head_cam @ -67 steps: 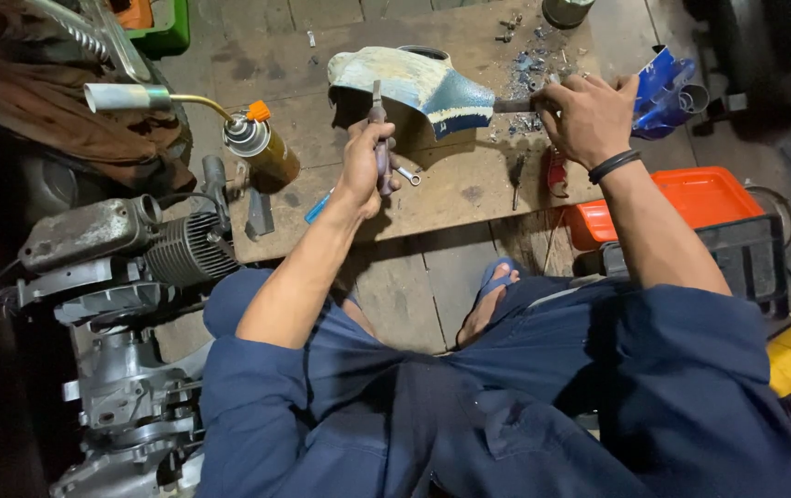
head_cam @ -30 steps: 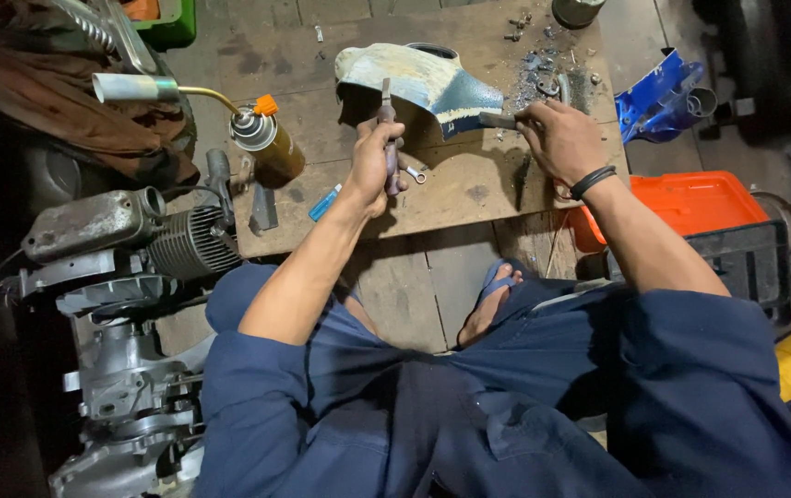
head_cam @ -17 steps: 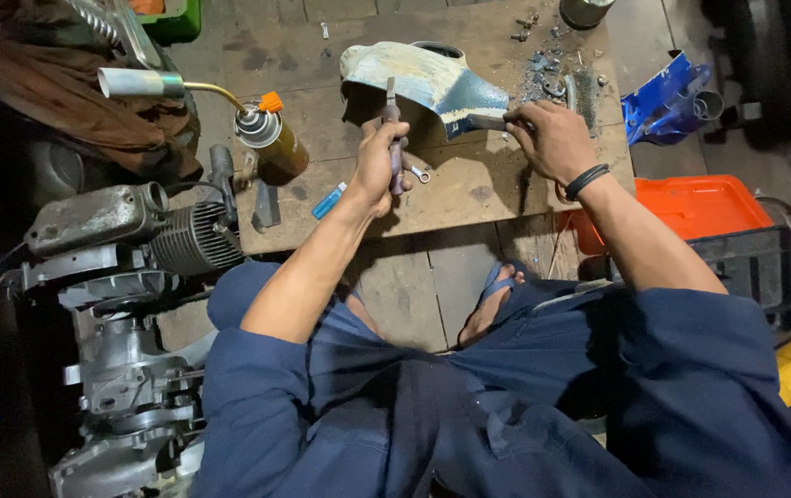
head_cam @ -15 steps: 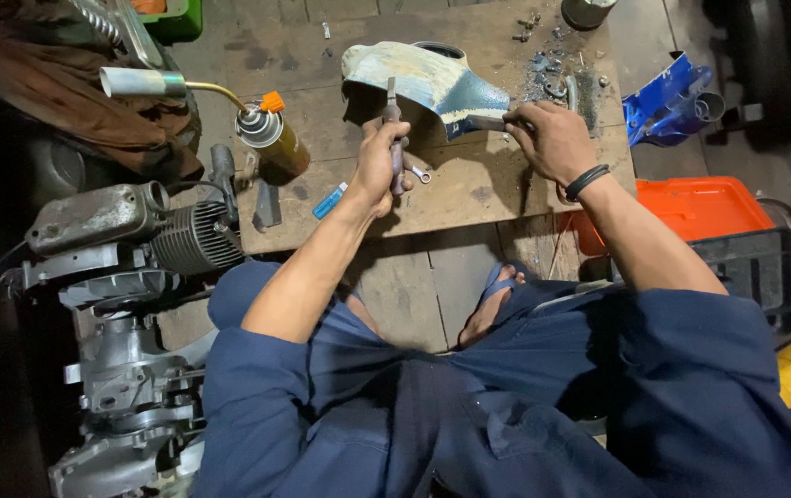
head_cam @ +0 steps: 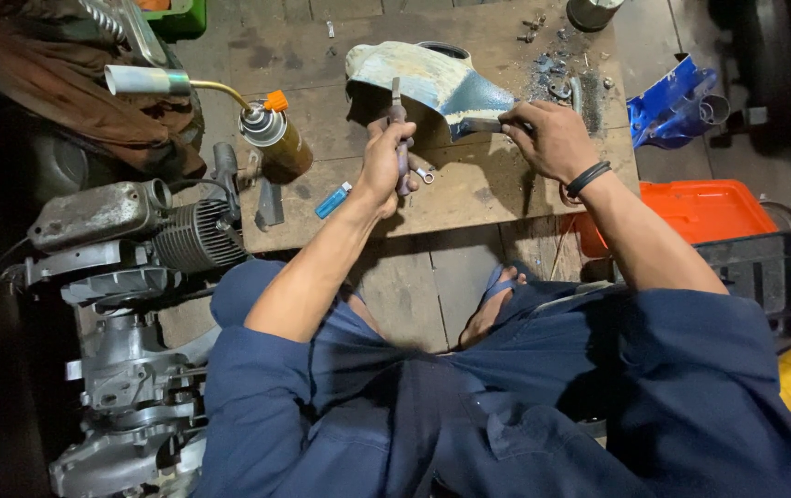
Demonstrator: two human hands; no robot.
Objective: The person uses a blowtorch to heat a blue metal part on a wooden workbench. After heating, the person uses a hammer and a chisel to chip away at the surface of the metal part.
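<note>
A worn pale-blue metal cover (head_cam: pixel 432 78) lies on a low wooden board (head_cam: pixel 469 189) in front of me. My left hand (head_cam: pixel 386 161) grips a slim metal hand tool (head_cam: pixel 397 129) upright, its tip at the cover's near edge. My right hand (head_cam: pixel 552 138) is closed on a short metal piece at the cover's right end. A small wrench (head_cam: pixel 424 173) lies on the board between my hands.
A gas torch can (head_cam: pixel 271 138) with an orange cap and a blue lighter (head_cam: pixel 333 199) lie left on the board. An engine (head_cam: pixel 128 267) sits at left. Loose bolts (head_cam: pixel 557 78), a blue plastic part (head_cam: pixel 672 101) and an orange case (head_cam: pixel 700 212) are at right.
My right hand has moved left from the blue plastic part to the cover's right end. My left hand keeps the tool upright at the cover.
</note>
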